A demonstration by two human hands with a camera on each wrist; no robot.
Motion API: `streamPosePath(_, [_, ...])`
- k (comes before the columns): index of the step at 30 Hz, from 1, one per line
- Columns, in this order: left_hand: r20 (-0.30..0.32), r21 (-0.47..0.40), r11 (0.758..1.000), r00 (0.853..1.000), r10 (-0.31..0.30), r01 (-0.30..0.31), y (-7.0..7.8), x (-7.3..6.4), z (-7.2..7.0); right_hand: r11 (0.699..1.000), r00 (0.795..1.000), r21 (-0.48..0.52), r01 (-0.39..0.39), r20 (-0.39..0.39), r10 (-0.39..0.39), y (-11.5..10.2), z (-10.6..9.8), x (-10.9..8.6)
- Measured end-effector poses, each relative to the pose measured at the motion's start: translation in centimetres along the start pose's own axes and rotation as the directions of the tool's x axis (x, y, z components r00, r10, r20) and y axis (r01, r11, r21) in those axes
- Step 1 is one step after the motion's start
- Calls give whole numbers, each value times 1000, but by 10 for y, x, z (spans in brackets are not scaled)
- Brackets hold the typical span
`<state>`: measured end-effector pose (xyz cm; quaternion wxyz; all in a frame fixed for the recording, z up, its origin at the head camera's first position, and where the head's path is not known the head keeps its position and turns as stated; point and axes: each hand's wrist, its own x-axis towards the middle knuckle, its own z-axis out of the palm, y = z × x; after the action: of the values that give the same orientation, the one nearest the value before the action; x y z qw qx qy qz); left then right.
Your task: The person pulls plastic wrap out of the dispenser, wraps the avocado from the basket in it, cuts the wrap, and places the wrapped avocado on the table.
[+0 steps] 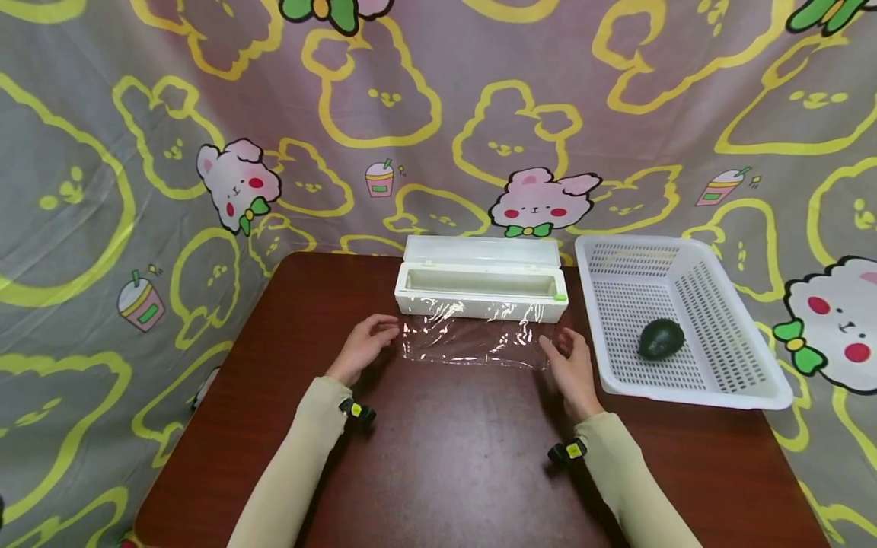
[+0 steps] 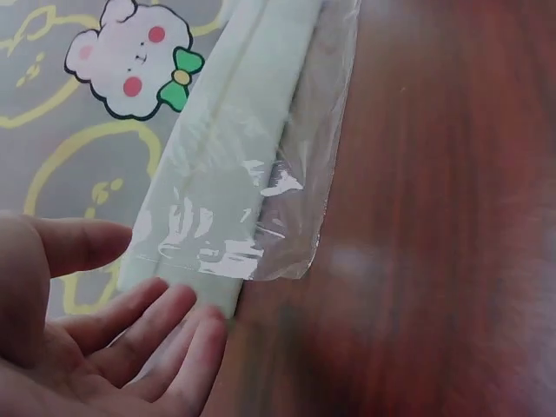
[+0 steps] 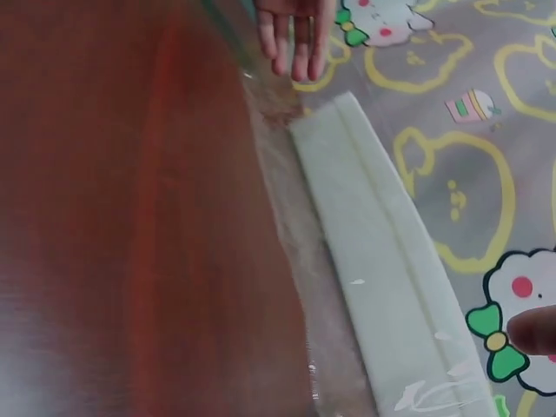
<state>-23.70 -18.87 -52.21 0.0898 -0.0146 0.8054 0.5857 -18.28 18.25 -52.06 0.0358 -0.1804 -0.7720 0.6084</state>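
Clear plastic wrap [image 1: 473,342] hangs from the front of a white wrap dispenser box [image 1: 483,308] and spreads onto the table. Beside the wrap's left edge is my left hand [image 1: 370,344]; in the left wrist view its thumb and fingers [image 2: 195,347] stand apart with nothing pinched between them. My right hand [image 1: 572,369] is at the wrap's right edge, fingers loosely bent and thumb apart from them. Only one fingertip [image 3: 534,330] of it shows in the right wrist view, clear of the wrap. The box's lid [image 1: 482,250] is raised at the back.
A white perforated basket [image 1: 685,392] stands to the right of the dispenser, with a dark green avocado [image 1: 661,339] inside. Everything rests on a dark reddish-brown table [image 1: 466,457]. A patterned cloth [image 1: 438,68] hangs behind the table and along its sides.
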Motion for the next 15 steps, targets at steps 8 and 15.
streamPosePath(8, [-30,-28,999,999,-20,19,4,31,12,990,998,128,-52,-40,57,-5,11,37])
streamPosePath(15, [-29,-93,995,999,-31,28,9,43,21,990,996,121,-80,-31,84,-4,15,56])
